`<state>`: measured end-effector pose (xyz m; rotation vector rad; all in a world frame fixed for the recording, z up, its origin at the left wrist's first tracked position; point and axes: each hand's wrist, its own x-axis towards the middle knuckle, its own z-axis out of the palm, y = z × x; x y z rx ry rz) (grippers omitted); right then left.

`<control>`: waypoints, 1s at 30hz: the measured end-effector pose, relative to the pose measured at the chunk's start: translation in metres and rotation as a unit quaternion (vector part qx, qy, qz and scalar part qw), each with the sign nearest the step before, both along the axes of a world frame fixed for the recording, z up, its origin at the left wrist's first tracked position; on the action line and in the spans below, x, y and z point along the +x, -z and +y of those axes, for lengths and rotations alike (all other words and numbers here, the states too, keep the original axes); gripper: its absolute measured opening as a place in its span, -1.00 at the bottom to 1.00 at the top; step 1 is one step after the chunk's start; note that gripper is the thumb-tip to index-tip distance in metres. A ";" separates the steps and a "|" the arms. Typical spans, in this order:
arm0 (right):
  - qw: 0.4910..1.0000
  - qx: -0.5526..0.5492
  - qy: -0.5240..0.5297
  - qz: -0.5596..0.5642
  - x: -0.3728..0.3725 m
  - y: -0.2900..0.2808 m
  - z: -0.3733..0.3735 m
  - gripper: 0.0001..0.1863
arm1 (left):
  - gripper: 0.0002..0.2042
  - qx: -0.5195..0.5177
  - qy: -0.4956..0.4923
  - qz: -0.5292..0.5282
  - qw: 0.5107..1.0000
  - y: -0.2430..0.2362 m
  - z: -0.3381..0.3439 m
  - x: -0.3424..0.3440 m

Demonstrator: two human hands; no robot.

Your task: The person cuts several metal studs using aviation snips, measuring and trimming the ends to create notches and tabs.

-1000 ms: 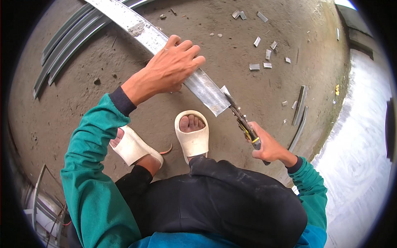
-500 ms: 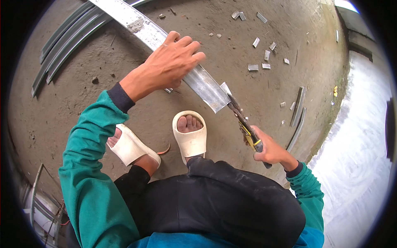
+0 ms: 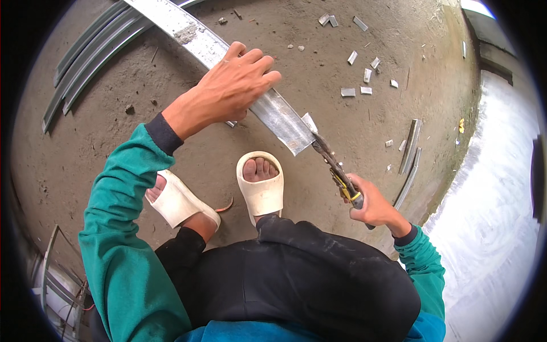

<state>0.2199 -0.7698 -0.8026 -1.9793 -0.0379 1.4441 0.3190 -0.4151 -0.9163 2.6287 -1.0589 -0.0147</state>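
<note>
A long silvery metal channel [image 3: 283, 121] slants from the upper left down to the middle of the view. My left hand [image 3: 236, 85] is closed over it from above, its fingers wrapped round the far edge. In my right hand [image 3: 367, 200] are tin snips [image 3: 332, 161] with dark, worn metal and dark-and-yellow handles. Their jaws meet the channel's near end at its right corner, where a small flap of metal [image 3: 309, 122] sticks up. How far the blades have bitten in is hidden.
Several short metal offcuts [image 3: 348, 92] lie scattered on the brown ground at upper right. Longer channels [image 3: 94, 54] are stacked at far left, and two short lengths [image 3: 410, 146] rest at right beside a whitish surface [image 3: 484, 228]. My sandalled feet [image 3: 260, 182] stand below the channel.
The snips have turned slightly at the channel's end and their handles look closer together. My left hand and the channel have hardly moved.
</note>
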 end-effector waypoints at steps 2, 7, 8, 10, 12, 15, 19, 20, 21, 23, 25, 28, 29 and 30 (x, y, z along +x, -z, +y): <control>1.000 -0.002 -0.003 -0.008 0.001 -0.001 0.002 -0.37 | -0.64 0.005 -0.005 -0.014 1.000 0.000 0.001 0.000; 0.999 -0.003 0.012 -0.030 -0.002 0.003 0.001 -0.42 | -0.63 0.003 -0.003 -0.009 1.000 -0.003 0.000 0.001; 0.999 -0.015 0.025 -0.025 -0.003 0.004 0.002 -0.43 | -0.63 0.002 -0.003 -0.009 1.000 -0.002 0.000 0.001; 0.999 -0.028 0.038 -0.020 -0.006 0.007 0.001 -0.43 | -0.64 0.005 -0.007 -0.017 1.000 0.001 -0.001 0.000; 0.998 -0.037 0.045 -0.025 -0.011 0.011 -0.002 -0.42 | -0.64 0.001 -0.006 -0.022 1.000 0.004 -0.001 -0.001; 0.998 -0.004 0.058 -0.018 -0.010 0.012 -0.003 -0.38 | -0.66 -0.005 -0.004 -0.024 1.000 0.004 -0.002 -0.001; 0.997 -0.007 0.059 -0.045 -0.010 0.005 0.003 -0.35 | -0.68 -0.011 -0.004 -0.005 1.000 -0.001 -0.001 0.000; 0.996 -0.013 0.064 -0.054 -0.011 0.005 0.003 -0.34 | -0.68 -0.011 -0.004 -0.005 1.000 -0.001 -0.001 0.001; 0.995 -0.018 0.069 -0.063 -0.011 0.004 0.003 -0.33 | -0.69 -0.015 -0.005 -0.012 1.000 -0.001 -0.001 0.001; 0.995 -0.031 0.064 -0.069 -0.010 -0.001 0.006 -0.34 | -0.69 -0.019 -0.006 -0.018 1.000 0.000 -0.002 0.002; 0.995 -0.044 0.059 -0.074 -0.010 -0.004 0.009 -0.35 | -0.67 0.007 0.003 0.019 1.000 -0.002 -0.002 0.002; 0.993 -0.062 0.069 -0.077 -0.010 -0.006 0.012 -0.42 | -0.67 0.008 0.001 0.023 1.000 -0.004 -0.001 0.001; 0.992 -0.074 0.059 -0.081 -0.009 -0.006 0.013 -0.45 | -0.67 0.009 0.001 0.023 1.000 -0.004 -0.001 0.001; 0.991 -0.087 0.050 -0.086 -0.008 -0.007 0.014 -0.48 | -0.67 0.012 0.001 0.028 1.000 -0.003 0.000 0.000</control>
